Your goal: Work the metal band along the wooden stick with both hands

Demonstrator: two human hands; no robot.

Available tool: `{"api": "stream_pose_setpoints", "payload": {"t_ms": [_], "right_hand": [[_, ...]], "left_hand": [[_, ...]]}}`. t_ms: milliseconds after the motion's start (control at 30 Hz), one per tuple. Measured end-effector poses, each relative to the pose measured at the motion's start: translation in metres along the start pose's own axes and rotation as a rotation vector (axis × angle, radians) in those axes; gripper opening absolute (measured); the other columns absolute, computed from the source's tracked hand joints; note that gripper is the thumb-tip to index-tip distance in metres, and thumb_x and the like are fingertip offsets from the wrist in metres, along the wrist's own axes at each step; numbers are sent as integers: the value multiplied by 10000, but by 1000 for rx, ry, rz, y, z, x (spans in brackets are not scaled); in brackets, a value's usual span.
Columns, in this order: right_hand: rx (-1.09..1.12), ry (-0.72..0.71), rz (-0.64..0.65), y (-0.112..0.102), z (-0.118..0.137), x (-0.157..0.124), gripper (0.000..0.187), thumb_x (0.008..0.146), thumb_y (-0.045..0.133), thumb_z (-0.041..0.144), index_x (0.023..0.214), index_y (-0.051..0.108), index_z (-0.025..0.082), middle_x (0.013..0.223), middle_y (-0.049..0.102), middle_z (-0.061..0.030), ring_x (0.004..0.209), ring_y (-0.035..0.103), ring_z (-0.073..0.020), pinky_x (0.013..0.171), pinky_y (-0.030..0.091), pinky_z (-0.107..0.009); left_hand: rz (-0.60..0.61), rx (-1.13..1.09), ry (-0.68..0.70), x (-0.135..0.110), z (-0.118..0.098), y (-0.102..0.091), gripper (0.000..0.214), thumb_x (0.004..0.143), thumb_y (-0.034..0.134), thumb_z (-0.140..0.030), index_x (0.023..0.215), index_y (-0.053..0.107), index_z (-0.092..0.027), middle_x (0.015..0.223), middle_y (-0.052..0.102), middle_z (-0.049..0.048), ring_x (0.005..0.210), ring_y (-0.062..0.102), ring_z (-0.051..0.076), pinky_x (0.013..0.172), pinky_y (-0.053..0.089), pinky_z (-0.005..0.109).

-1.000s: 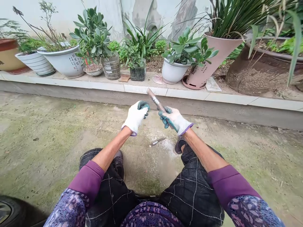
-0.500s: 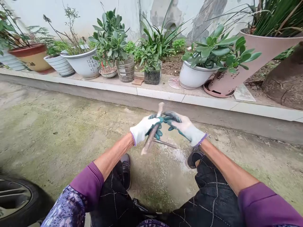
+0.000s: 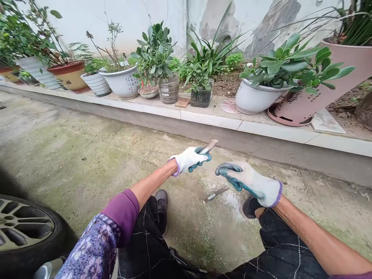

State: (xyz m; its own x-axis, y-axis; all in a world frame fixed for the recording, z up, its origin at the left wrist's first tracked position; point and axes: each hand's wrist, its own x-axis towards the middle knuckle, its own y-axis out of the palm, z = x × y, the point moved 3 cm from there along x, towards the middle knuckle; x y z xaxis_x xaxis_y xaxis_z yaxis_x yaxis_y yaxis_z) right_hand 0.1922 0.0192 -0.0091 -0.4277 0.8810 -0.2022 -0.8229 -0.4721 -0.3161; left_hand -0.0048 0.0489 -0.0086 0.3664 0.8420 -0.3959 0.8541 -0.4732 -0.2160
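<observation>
I wear white gloves with green palms. My left hand (image 3: 190, 159) is closed around a short rusty metal rod (image 3: 209, 146), whose end sticks out up and to the right of the fist. My right hand (image 3: 250, 182) hovers just to the right of it, fingers loosely curled and apart, holding nothing. A second thin metal piece (image 3: 215, 194) lies on the concrete ground below and between my hands, beside a pale dusty patch. My knees in black quilted trousers and my shoes frame it.
A raised tiled ledge (image 3: 209, 120) runs across ahead, lined with potted plants: white pots (image 3: 123, 83), a brown pot (image 3: 69, 75), a pink tilted pot (image 3: 316, 100). A car wheel (image 3: 23, 228) sits at my lower left. Mossy concrete spreads to the left.
The rod has passed from my right hand to my left. My right hand has let go and drawn away to the right. My view has swung left.
</observation>
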Motion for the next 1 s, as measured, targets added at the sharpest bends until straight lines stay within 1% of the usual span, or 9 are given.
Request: {"api": "stream_pose_setpoints", "payload": {"t_ms": [133, 267, 367, 433, 500, 567, 733, 867, 1000], "right_hand": [[-134, -62, -211, -13, -8, -8, 328, 760, 608, 492, 814, 739, 196, 830, 730, -75, 736, 655, -227, 624, 528, -321], [-397, -194, -165, -5, -15, -10, 339, 851, 502, 418, 921, 760, 209, 992, 766, -84, 924, 692, -255, 856, 521, -355], [-727, -167, -125, -1, -18, -3, 317, 883, 463, 308, 976, 758, 235, 1020, 767, -77, 923, 695, -240, 836, 498, -329], [-929, -49, -75, -5, -23, 7, 289, 883, 481, 278, 976, 752, 237, 995, 766, -85, 897, 700, -244, 782, 486, -317], [-1049, 67, -24, -9, -32, 16, 281, 893, 484, 275, 987, 743, 222, 972, 759, -102, 868, 702, -253, 731, 470, -315], [-1046, 117, 6, -9, -43, 22, 266, 887, 497, 258, 991, 736, 202, 947, 752, -113, 847, 699, -255, 711, 460, -313], [-599, 37, -66, 14, -57, 24, 321, 910, 418, 275, 853, 718, 176, 813, 735, -92, 754, 676, -229, 678, 478, -306], [-458, -163, -243, 25, -35, 17, 317, 917, 421, 301, 948, 717, 191, 983, 748, -91, 908, 672, -224, 831, 480, -321], [-425, -193, -228, 25, -19, 7, 284, 900, 471, 304, 926, 724, 178, 909, 740, -69, 830, 652, -198, 801, 477, -308]], "left_hand": [[130, 28, 20, 4, 9, -10, 326, 791, 651, -367, 1079, 638, -217, 639, 491, -64, 420, 377, 55, 338, 275, 171], [125, 260, 22, 7, 16, -7, 307, 782, 652, -354, 1052, 612, -214, 641, 514, -58, 437, 424, 75, 369, 324, 193], [241, 563, -17, 5, 36, 25, 193, 755, 682, -355, 805, 548, -226, 571, 524, -42, 437, 467, 125, 391, 343, 248], [329, 773, 103, 0, 46, 53, 322, 695, 758, -324, 614, 461, -233, 485, 446, -48, 430, 417, 125, 401, 297, 263], [415, 800, 197, -8, 50, 76, 387, 658, 801, -320, 567, 436, -228, 471, 429, -55, 433, 404, 121, 411, 297, 261], [439, 687, 192, -17, 44, 82, 363, 688, 777, -352, 585, 453, -225, 478, 443, -57, 433, 404, 115, 403, 304, 248], [252, 171, 42, -26, 8, 38, 273, 729, 707, -413, 721, 524, -211, 516, 431, -65, 359, 328, 72, 319, 251, 219], [46, -50, 22, -19, -4, 8, 246, 762, 674, -411, 797, 554, -199, 540, 420, -76, 362, 301, 57, 315, 242, 196], [-105, -15, 67, -4, -1, -5, 202, 784, 647, -324, 921, 572, -196, 573, 406, -82, 370, 279, 46, 331, 248, 182]]}}
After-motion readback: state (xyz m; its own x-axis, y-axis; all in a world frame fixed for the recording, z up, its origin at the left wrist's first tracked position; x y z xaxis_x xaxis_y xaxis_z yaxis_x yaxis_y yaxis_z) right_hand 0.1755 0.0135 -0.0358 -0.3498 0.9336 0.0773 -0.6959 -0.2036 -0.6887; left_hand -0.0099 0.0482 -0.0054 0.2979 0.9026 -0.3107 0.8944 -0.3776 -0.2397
